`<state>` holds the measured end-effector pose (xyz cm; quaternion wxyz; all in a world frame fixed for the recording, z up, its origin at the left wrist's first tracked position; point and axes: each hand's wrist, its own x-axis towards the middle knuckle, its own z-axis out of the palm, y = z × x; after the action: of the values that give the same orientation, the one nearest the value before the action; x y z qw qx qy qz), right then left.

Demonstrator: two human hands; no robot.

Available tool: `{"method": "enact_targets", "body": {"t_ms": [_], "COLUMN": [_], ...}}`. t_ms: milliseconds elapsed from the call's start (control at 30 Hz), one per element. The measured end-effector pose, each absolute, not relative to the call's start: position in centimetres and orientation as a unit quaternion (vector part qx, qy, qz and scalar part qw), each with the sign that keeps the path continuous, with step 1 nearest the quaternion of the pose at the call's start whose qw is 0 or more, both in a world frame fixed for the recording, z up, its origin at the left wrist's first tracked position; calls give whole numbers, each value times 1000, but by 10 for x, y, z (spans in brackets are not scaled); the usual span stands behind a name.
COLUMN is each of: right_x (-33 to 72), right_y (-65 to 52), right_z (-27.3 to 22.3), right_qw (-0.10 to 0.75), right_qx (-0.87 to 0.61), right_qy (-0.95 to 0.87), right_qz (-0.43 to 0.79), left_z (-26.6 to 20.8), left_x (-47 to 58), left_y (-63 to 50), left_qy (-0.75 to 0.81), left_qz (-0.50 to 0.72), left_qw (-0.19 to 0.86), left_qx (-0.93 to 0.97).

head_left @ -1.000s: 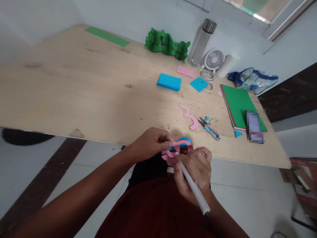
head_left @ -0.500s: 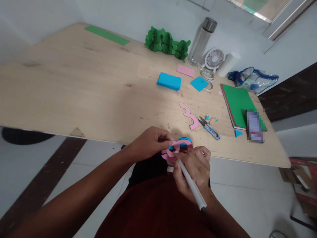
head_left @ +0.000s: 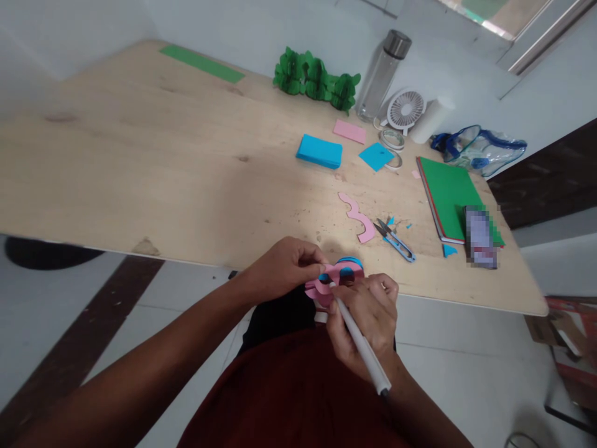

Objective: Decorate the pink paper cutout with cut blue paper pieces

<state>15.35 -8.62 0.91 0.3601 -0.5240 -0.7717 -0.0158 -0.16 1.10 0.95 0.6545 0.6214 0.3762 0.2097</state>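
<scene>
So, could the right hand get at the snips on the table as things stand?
Probably, once freed: the right hand has a pen in its grip. The snips lie ahead of it on the table, with nothing seen covering them.

The person wears a plain top of dark maroon cloth (head_left: 280, 392), with a rounded outline across the belly. Beyond it shows black cloth legwear (head_left: 280, 317), its cut too hidden to tell. The left forearm (head_left: 181, 348) and right forearm (head_left: 415, 392) are bare, as are the left hand (head_left: 286, 267) and right hand (head_left: 366, 317).
</scene>
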Motion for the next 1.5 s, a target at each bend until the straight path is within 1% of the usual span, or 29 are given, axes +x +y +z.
{"method": "enact_targets", "body": {"t_ms": [633, 900, 1500], "right_x": [152, 148, 148], "right_y": [-86, -83, -80], "right_z": [9, 12, 13], "right_qw": [365, 363, 355], "right_qx": [-521, -513, -504], "right_qy": [-771, -777, -787], "right_qz": [-23, -34, 15], "left_z": [11, 10, 17], "left_x": [0, 1, 2], "left_y": [12, 11, 11], "left_qy": [370, 363, 377], "left_qz": [200, 194, 194], "left_qw": [644, 659, 648], "left_qx": [640, 629, 633]}}
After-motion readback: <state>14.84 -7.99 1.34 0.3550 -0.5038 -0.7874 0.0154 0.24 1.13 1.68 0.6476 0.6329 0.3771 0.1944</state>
